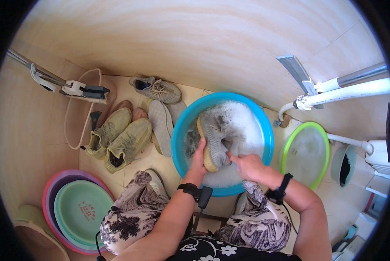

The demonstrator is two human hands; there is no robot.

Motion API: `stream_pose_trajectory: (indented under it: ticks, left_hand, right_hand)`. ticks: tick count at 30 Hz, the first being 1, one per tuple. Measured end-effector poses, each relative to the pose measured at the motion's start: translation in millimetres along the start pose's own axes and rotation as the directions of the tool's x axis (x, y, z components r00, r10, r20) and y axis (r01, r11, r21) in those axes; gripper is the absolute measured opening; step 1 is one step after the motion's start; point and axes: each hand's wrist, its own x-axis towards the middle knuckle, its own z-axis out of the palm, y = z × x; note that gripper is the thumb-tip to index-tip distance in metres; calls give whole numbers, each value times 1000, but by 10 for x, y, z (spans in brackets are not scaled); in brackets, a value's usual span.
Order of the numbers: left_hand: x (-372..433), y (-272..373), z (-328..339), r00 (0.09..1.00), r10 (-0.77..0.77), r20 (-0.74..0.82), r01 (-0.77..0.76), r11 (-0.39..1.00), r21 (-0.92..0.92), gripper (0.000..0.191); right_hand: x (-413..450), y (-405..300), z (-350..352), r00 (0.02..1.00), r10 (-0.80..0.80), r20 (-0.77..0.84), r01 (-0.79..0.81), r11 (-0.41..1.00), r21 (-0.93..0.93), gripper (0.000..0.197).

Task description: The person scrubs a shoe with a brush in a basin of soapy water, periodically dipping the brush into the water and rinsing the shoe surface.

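Note:
A wet grey knit sneaker [213,140] with a yellowish sole is held on its side over a blue plastic basin [270,143] of foamy water [248,130]. My left hand [199,160] grips it by the sole near the heel. At the shoe's opening, my right hand [247,165] touches the collar with a finger; whether it pinches the fabric is not clear. The shoe's far end lies near the foam, and part of its inside is hidden.
Left of the basin stand a yellow-green pair of sneakers [129,143], a grey sneaker [159,89] and an upturned shoe [160,125]. Stacked basins [59,176] are at lower left. A green-rimmed basin [325,156] of cloudy water and a white pipe [351,93] are on the right.

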Motion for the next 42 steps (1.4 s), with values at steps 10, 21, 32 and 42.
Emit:
stream_pose_trajectory:
  ticks: [10,21,32,42]
  left_hand:
    - [117,-39,-63,998,-54,39,54,998,21,52]
    - [108,-29,-124,999,-48,24,48,999,0,44]
    - [112,0,-159,999,-33,-11,34,997,73,40]
    - [38,-105,-12,999,-36,24,35,998,47,43]
  right_hand:
    - [139,-18,-8,986,124,112,-138,983,119,34]
    - [267,-94,-158,976,93,196,-109,991,77,33]
    - [314,-126,-292,989,79,128,-84,996,37,20]
    - [274,-117,-102,971,185,151,-173,981,-85,21]
